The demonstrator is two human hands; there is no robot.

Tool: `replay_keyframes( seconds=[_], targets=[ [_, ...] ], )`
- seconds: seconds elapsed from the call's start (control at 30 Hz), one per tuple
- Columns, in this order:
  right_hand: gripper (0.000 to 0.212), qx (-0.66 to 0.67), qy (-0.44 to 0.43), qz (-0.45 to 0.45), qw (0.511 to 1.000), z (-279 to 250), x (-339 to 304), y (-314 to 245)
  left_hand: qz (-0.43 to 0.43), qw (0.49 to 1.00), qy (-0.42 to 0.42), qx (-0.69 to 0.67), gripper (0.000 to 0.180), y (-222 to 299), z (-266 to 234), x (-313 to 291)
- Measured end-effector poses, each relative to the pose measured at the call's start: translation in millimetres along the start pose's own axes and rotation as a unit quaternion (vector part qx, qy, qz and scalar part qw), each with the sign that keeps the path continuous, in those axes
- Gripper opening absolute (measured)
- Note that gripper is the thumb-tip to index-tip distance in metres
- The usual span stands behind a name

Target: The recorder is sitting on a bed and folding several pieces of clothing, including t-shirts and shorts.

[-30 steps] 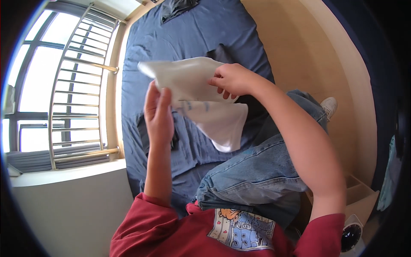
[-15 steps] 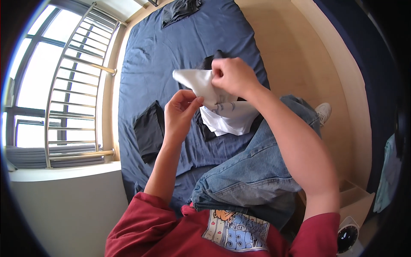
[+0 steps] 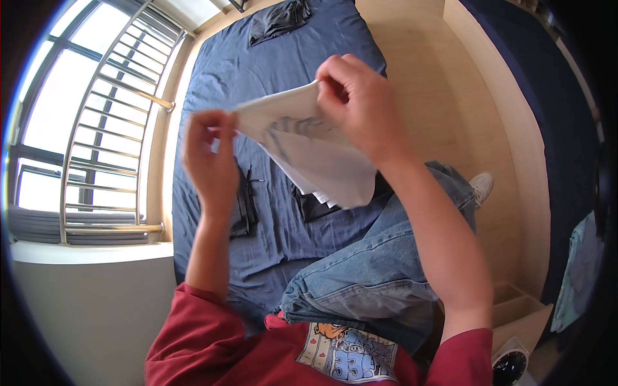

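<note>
You stretch one white cloth (image 3: 335, 157) between two bare hands above the bed (image 3: 215, 77), its thin, soft fabric printed with wavy grey-blue lines and drawn taut along its upper edge before hanging loose toward the bed's right edge. Your left hand (image 3: 211, 151), blurred, has thumb and fingers pinched at one corner, near the bed's left edge; your right hand (image 3: 364, 106) grips the other end in curled fingers. Three dark pieces of fabric lie on the wrinkled navy sheet: a crumpled bundle (image 3: 280, 20) at the far edge, a black piece (image 3: 244, 209) toward the left edge, and another, a black cloth (image 3: 310, 207), partly hidden behind the white one. Off the bed's near right corner stands one pale, straight-sided box (image 3: 529, 327), open and divided into compartments, contents too small to tell.
</note>
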State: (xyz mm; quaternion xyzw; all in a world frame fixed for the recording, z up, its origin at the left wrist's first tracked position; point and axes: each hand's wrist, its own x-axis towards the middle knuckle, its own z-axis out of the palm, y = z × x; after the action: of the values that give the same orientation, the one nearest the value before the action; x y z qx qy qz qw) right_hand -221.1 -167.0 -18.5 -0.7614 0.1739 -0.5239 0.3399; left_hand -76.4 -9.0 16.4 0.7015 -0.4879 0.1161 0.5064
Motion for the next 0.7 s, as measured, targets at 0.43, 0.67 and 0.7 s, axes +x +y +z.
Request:
replay_keyframes(
  seconds=[0.43,0.67,0.7],
  targets=[
    [0.056,0.072,-0.379,0.259,0.885,31,-38,12,-0.071,0.995,-0.033,-0.055,0.022,22,1,40],
    [0.019,-0.033,-0.347,0.138,0.927,19,-21,31,0.03,0.987,-0.127,0.088,0.016,9,-18,71],
    [0.018,-0.057,-0.268,0.169,0.947,7,-9,21,-0.015,0.987,-0.138,0.086,0.018,-3,-25,78]
  ],
)
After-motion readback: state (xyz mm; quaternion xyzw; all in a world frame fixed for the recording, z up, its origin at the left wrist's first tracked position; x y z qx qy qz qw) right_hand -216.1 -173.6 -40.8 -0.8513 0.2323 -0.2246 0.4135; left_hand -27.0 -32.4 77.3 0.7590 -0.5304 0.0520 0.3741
